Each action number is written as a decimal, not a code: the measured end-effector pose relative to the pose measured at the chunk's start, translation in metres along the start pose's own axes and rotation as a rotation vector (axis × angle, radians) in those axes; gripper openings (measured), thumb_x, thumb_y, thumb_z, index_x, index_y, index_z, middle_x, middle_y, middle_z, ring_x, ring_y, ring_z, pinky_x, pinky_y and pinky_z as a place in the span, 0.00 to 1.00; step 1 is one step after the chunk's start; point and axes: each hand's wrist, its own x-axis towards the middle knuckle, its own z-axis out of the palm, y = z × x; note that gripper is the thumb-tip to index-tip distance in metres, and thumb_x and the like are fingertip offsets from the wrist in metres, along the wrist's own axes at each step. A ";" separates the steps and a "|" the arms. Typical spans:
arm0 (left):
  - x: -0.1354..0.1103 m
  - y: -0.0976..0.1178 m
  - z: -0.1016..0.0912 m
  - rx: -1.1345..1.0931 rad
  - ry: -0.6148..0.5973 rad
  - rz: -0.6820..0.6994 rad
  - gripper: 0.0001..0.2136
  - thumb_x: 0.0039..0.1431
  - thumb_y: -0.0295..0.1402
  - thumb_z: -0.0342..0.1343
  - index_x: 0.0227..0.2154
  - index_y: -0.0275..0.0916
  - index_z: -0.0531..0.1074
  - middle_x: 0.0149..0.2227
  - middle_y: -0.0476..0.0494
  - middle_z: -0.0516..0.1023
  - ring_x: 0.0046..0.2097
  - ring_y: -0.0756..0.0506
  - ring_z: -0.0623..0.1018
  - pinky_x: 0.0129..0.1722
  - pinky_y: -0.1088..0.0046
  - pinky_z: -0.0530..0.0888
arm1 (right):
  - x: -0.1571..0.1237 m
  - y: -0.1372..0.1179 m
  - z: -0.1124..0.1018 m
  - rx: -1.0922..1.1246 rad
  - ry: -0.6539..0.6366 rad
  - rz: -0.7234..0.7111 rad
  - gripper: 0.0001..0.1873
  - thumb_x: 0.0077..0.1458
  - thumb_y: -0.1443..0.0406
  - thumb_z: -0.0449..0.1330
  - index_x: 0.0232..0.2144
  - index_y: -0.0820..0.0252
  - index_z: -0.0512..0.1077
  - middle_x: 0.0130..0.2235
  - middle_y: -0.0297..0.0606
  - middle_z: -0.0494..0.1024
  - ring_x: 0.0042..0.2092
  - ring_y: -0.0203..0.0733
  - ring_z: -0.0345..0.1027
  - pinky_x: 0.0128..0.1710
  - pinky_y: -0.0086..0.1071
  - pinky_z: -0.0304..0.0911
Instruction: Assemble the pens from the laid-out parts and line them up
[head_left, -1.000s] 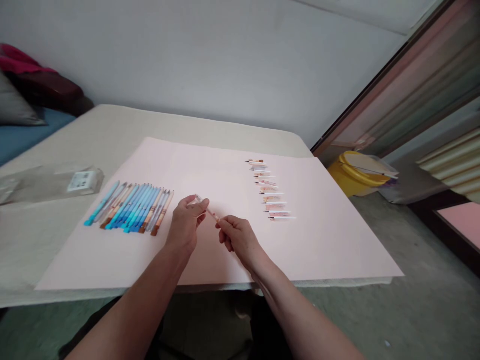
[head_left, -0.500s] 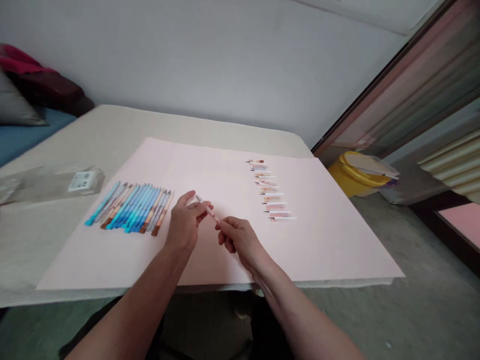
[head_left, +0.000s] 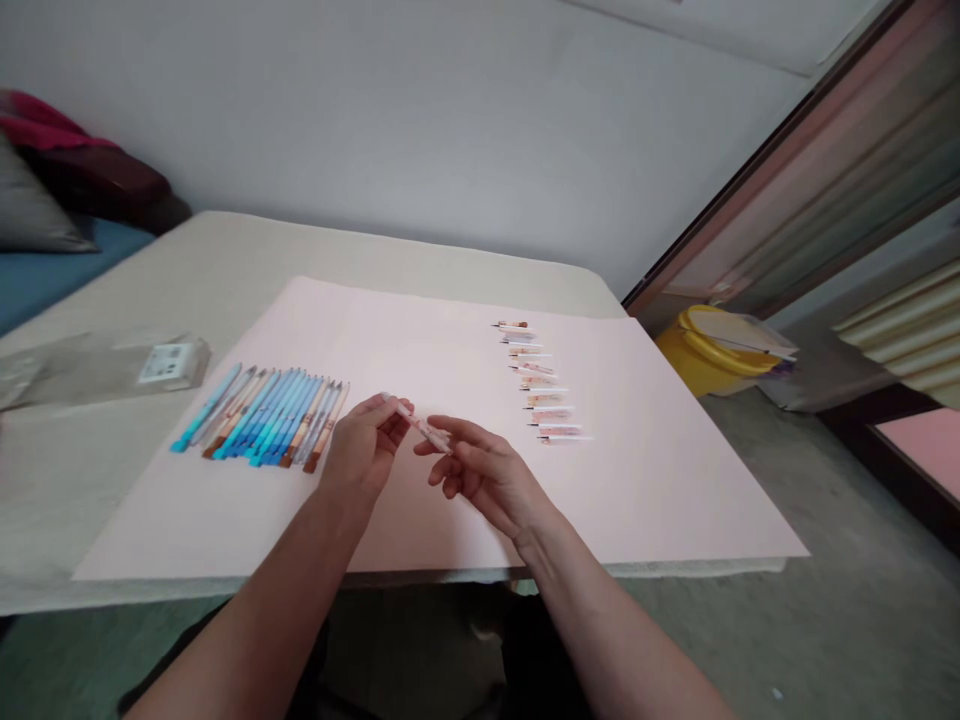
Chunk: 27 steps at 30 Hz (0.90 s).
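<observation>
My left hand (head_left: 361,440) pinches a slim pen (head_left: 422,426) with a pale, pink-patterned barrel, holding it tilted above the pink sheet (head_left: 645,500). My right hand (head_left: 487,470) is at the pen's lower end, its fingers spread and loosely curved around that end; the thumb is close to the tip. On the left of the sheet lies a tight row of blue, brown and grey pens (head_left: 277,415). To the right runs a column of thin pen refills (head_left: 551,413) with dark tips and white stems, spaced apart beside small patterned pieces.
A clear plastic bag (head_left: 90,370) with a white label rests on the cream-covered table (head_left: 375,250) at the left. On the floor at the right stands a yellow bucket (head_left: 690,365). A grey cushion (head_left: 34,205) is at the far left.
My right hand has loosened its grip on the pen's lower end and its fingers have spread. My left fingers have shifted on the pen, and more of the barrel shows.
</observation>
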 end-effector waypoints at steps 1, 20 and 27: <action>0.000 0.000 0.000 -0.007 0.000 0.000 0.04 0.45 0.23 0.61 0.23 0.31 0.70 0.27 0.44 0.72 0.33 0.50 0.74 0.36 0.75 0.72 | 0.000 0.000 0.000 -0.015 -0.011 -0.006 0.20 0.52 0.63 0.60 0.49 0.57 0.69 0.43 0.44 0.75 0.33 0.37 0.71 0.28 0.27 0.60; -0.004 0.004 0.008 0.070 0.041 0.030 0.10 0.44 0.21 0.60 0.32 0.34 0.68 0.29 0.43 0.74 0.32 0.49 0.75 0.34 0.72 0.73 | 0.000 -0.003 0.000 -0.324 0.129 -0.040 0.15 0.53 0.60 0.58 0.43 0.58 0.71 0.37 0.41 0.77 0.28 0.34 0.67 0.26 0.28 0.57; -0.007 0.002 0.012 0.221 0.075 0.116 0.22 0.42 0.26 0.63 0.43 0.34 0.66 0.30 0.42 0.75 0.33 0.46 0.76 0.35 0.68 0.73 | 0.010 0.008 -0.002 -0.530 0.286 0.013 0.11 0.43 0.64 0.63 0.32 0.62 0.74 0.27 0.34 0.75 0.28 0.33 0.64 0.25 0.27 0.54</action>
